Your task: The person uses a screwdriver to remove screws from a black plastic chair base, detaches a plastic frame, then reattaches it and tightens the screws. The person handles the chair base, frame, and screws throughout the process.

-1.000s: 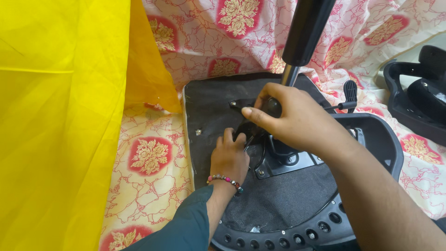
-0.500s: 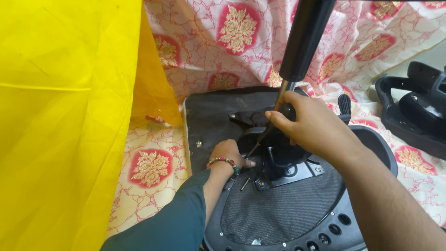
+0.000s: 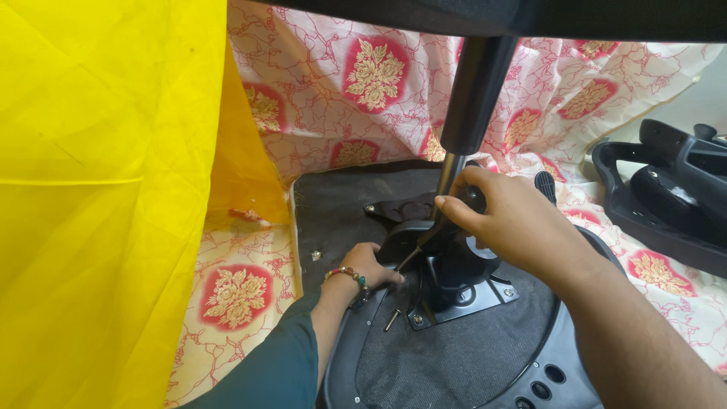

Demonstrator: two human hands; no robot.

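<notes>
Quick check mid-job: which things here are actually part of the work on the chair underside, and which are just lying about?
In hand:
- right hand gripping a thin tool
- left hand at the mechanism plate
- gas column
- loose screw
- chair seat

Lying about:
- yellow cloth
- floral sheet
- black plastic parts, far right

Bright yellow cloth point(image 3: 98, 189) hangs beside a pink floral sheet point(image 3: 333, 98).

We see our left hand point(image 3: 371, 265) coming out of a dark teal sleeve point(image 3: 265, 371). Just behind that hand, a bracelet point(image 3: 346, 274) of red, green and pale beads circles the wrist. Our right hand point(image 3: 515, 223) and forearm are bare, with no sleeve or jewellery.
</notes>
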